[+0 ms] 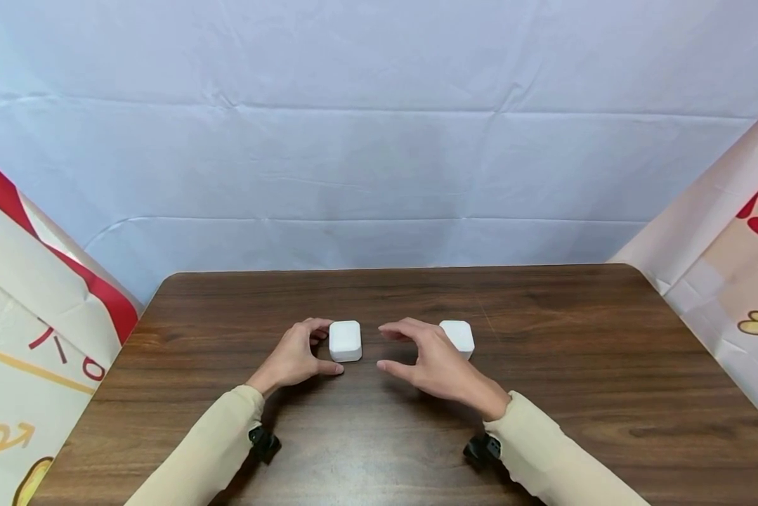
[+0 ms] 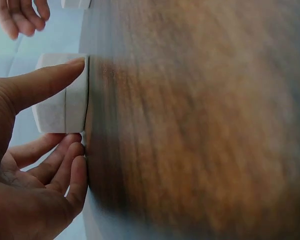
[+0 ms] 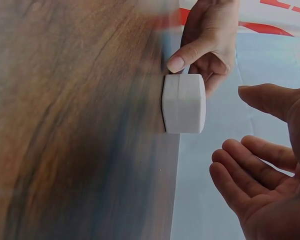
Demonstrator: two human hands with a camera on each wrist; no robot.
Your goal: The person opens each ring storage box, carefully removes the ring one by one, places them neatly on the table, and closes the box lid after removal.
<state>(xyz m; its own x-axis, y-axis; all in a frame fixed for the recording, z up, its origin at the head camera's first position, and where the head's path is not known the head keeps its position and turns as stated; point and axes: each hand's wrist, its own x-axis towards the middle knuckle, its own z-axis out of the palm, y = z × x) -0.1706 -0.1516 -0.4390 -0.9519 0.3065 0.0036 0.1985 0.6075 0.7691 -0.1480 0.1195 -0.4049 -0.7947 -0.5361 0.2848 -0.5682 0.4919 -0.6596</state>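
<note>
Two small white blocks with rounded corners lie on the wooden table. The nearer-to-centre white block [image 1: 345, 341] shows a seam around its side in the left wrist view. Close against its left side is my left hand [image 1: 298, 355]; the fingertips [image 2: 76, 142] meet or nearly meet that side, and the thumb reaches across its near face without clearly pinching it. To the right of this block my right hand [image 1: 438, 357] hovers, thumb and fingers apart, holding nothing. Behind the right hand stands the second white block [image 1: 458, 336], partly hidden by it.
The brown wooden table [image 1: 581, 351] ends at a pale cloth backdrop [image 1: 379, 161]. Printed cloths with red and yellow drawings hang at the left [image 1: 37, 337] and right [image 1: 752, 281]. Each sleeve carries a dark wrist camera [image 1: 265, 444].
</note>
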